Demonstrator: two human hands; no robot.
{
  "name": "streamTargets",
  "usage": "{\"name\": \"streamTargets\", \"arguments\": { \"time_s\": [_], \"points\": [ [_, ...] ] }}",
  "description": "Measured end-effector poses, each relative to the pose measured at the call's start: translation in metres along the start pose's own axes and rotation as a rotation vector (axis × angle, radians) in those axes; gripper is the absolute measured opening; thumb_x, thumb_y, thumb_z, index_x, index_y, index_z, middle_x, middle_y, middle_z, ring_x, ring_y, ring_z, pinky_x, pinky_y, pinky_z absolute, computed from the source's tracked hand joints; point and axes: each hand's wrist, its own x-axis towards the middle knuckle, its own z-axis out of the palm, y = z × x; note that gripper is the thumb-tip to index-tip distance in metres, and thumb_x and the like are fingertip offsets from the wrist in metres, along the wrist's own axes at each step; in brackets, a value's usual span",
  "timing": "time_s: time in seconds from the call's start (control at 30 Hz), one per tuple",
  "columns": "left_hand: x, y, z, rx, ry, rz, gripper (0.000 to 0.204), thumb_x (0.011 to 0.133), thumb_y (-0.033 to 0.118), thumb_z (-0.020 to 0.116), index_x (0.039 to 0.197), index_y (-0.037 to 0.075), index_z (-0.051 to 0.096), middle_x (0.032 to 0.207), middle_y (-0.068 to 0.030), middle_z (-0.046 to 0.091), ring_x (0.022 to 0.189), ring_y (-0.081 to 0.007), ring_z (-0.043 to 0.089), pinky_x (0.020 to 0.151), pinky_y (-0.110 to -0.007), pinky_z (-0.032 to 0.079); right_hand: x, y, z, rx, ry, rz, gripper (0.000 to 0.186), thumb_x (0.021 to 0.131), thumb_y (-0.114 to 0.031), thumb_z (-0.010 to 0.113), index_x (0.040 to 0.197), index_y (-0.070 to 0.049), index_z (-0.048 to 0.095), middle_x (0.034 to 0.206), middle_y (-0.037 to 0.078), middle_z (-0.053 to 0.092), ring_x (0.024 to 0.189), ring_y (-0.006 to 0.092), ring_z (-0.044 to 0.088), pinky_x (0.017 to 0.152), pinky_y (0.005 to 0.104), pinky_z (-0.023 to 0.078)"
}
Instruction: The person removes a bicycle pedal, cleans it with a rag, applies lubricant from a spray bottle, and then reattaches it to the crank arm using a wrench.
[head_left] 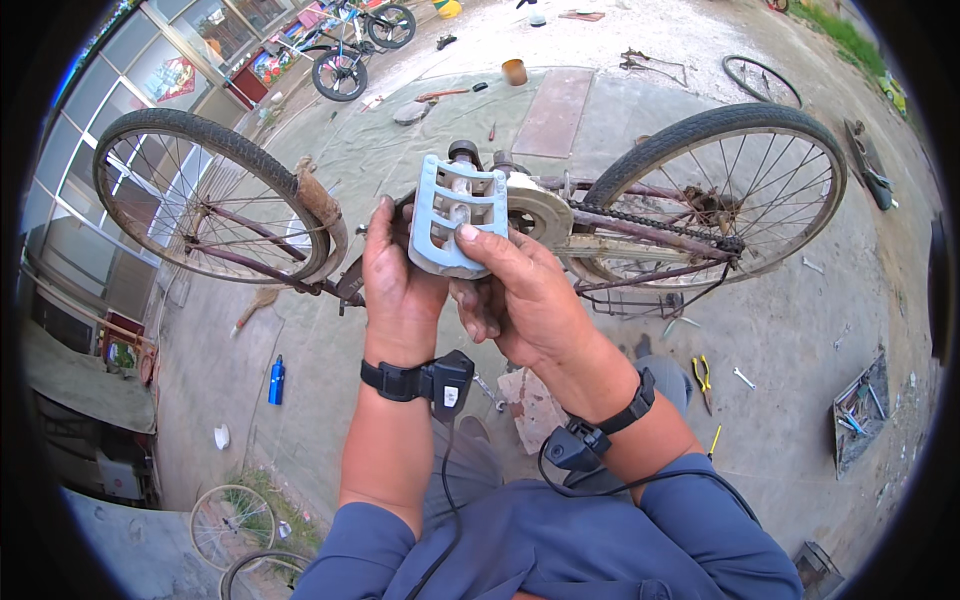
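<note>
A light blue bicycle pedal [445, 254] with a pale spindle core is held up between my hands. Cupped along its left side and underside, my left hand [400, 275] keeps it steady; some of its fingers are hidden behind the pedal. From the lower right my right hand [520, 290] grips it, the thumb pressed on the front bar and the other fingers curled below. Just beyond lies the bicycle's chainring [530, 207], partly covered by the pedal and my hand. The chain [650, 225] runs from there toward the right-hand wheel.
The bicycle rests with one wheel [205, 200] at left and the other wheel [720, 200] at right. Combination pliers [704, 384], a spanner [744, 379] and a tool tray [860, 412] are on the right. A blue bottle [276, 382] stands left. A rusty can [513, 72] is farther off.
</note>
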Motion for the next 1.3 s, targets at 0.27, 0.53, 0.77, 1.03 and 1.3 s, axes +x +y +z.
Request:
{"name": "streamTargets", "arguments": {
  "time_s": [0.27,0.53,0.77,1.03,1.3],
  "points": [
    [-0.021,-0.02,0.019,0.282,0.182,0.143,0.036,0.106,0.035,0.044,0.109,0.005,0.063,0.094,-0.0092,0.069,0.075,-0.0148,0.066,0.058,-0.027,0.053,0.002,0.001,0.0,0.023,-0.005,0.014,0.032,0.095,-0.035,0.067,0.108,-0.006,0.063,0.068,0.004,0.062,0.041,0.0114,0.053,0.035,0.0221,0.039],
    [0.012,0.035,0.039,0.547,0.216,0.395,0.03,0.101,0.031,0.059,0.09,0.003,0.062,0.07,-0.0056,0.065,0.052,-0.0124,0.059,0.047,-0.024,0.044,-0.002,-0.004,0.002,0.007,0.011,0.007,0.033,0.095,-0.034,0.066,0.111,-0.006,0.061,0.068,0.003,0.06,0.043,0.0107,0.054,0.036,0.0215,0.039],
    [0.023,0.091,0.11,1.457,-0.168,0.431,0.033,0.098,0.029,0.061,0.081,0.001,0.059,0.061,-0.0051,0.06,0.049,-0.0114,0.055,0.045,-0.025,0.041,0.0,-0.004,0.009,-0.085,0.046,-0.019,0.034,0.094,-0.036,0.066,0.105,-0.004,0.061,0.065,0.005,0.057,0.044,0.0126,0.052,0.037,0.0234,0.039],
    [0.033,0.08,0.139,1.574,-0.218,0.374,0.031,0.096,0.029,0.064,0.087,0.0,0.061,0.063,-0.0044,0.061,0.052,-0.0106,0.056,0.048,-0.026,0.043,-0.009,-0.013,0.003,-0.063,0.05,-0.03,0.035,0.093,-0.035,0.066,0.108,-0.004,0.06,0.072,0.003,0.06,0.046,0.0101,0.052,0.037,0.0238,0.042],
    [0.018,0.075,0.059,0.658,0.327,0.376,0.028,0.1,0.03,0.06,0.083,0.008,0.056,0.068,-0.0034,0.059,0.051,-0.012,0.051,0.046,-0.025,0.038,-0.009,-0.015,0.002,-0.043,0.012,-0.025,0.035,0.094,-0.033,0.066,0.112,-0.003,0.061,0.076,0.003,0.061,0.052,0.0092,0.055,0.037,0.0241,0.044]
  ]
}}
